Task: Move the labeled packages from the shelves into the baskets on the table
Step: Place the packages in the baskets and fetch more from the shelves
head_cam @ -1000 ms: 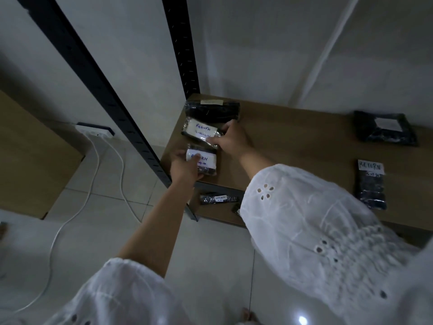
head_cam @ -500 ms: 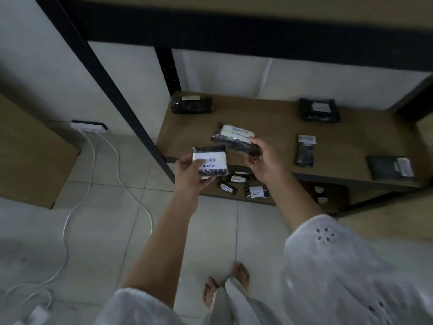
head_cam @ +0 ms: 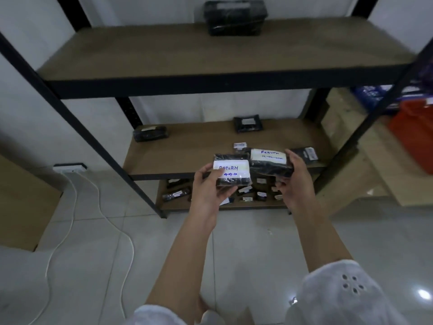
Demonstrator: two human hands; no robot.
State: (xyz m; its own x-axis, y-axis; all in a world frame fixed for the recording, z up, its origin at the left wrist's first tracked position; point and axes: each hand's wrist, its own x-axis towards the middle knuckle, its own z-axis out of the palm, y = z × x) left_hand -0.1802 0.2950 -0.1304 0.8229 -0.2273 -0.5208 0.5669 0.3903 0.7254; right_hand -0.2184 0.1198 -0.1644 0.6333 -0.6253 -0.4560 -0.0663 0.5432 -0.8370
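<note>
Your left hand (head_cam: 208, 193) grips a black package labelled RETURN (head_cam: 232, 172), thumb on its left end and fingers curled beneath. Your right hand (head_cam: 295, 184) holds a second RETURN package (head_cam: 269, 161), fingers wrapped over its right end and thumb underneath. The two packages touch, the second at 1 o'clock of the first, both in the air before the middle shelf (head_cam: 187, 151). On that shelf, a rolled package (head_cam: 150, 134) lies at 10 o'clock of your hands, a square package (head_cam: 248, 123) at 12 and a flat package (head_cam: 305, 154) at 2. A large wrapped package (head_cam: 235, 17) sits on the top shelf (head_cam: 210, 50) at 12 o'clock. Small labelled packages (head_cam: 176, 193) lie on the bottom shelf (head_cam: 187, 205).
</note>
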